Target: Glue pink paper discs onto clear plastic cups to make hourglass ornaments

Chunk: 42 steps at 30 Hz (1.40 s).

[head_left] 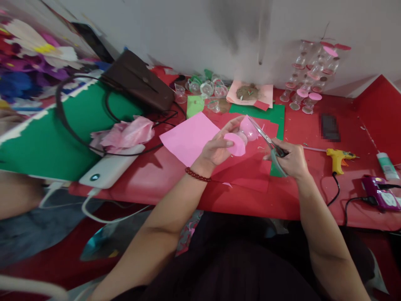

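Note:
My left hand (219, 146), with a beaded bracelet at the wrist, is closed around an hourglass-shaped clear plastic piece (243, 136). A round pink paper disc covers its near end, and more pink paper is at the far end. In my right hand (293, 159) are scissors (266, 138) with green and black handles. Their blades reach to the pink paper at the far end; whether they are cutting into it I cannot tell. Under both hands lie red sheets (247, 175) with small pink scraps. A pink sheet (191, 136) is left of my left hand.
On the red table (300, 205), a yellow glue gun (338, 160), a phone (330, 127), a glue bottle (387, 165) and a purple box (380, 194) with cords lie right. Several clear cups (206, 88) stand behind. A brown bag (139, 81) and a white power bank (109, 169) are left.

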Each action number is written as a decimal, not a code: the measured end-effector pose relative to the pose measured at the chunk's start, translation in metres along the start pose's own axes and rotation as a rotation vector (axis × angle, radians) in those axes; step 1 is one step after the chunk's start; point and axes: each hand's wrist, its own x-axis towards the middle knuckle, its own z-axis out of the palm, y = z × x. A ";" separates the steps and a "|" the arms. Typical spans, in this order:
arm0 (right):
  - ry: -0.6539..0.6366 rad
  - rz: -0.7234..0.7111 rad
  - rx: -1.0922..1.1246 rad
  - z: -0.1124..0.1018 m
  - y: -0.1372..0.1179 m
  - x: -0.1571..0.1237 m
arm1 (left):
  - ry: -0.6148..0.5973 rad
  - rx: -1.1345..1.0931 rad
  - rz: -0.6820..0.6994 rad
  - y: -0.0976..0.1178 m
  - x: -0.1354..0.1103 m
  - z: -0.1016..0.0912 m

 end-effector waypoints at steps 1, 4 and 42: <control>-0.003 0.001 -0.003 0.000 0.001 0.000 | 0.009 -0.007 -0.005 0.001 0.000 0.001; -0.016 -0.003 -0.001 0.002 0.005 0.001 | 0.039 -0.041 -0.011 0.002 -0.001 0.004; 0.023 -0.005 -0.010 0.002 -0.001 0.001 | 0.030 0.024 -0.002 0.001 0.001 0.001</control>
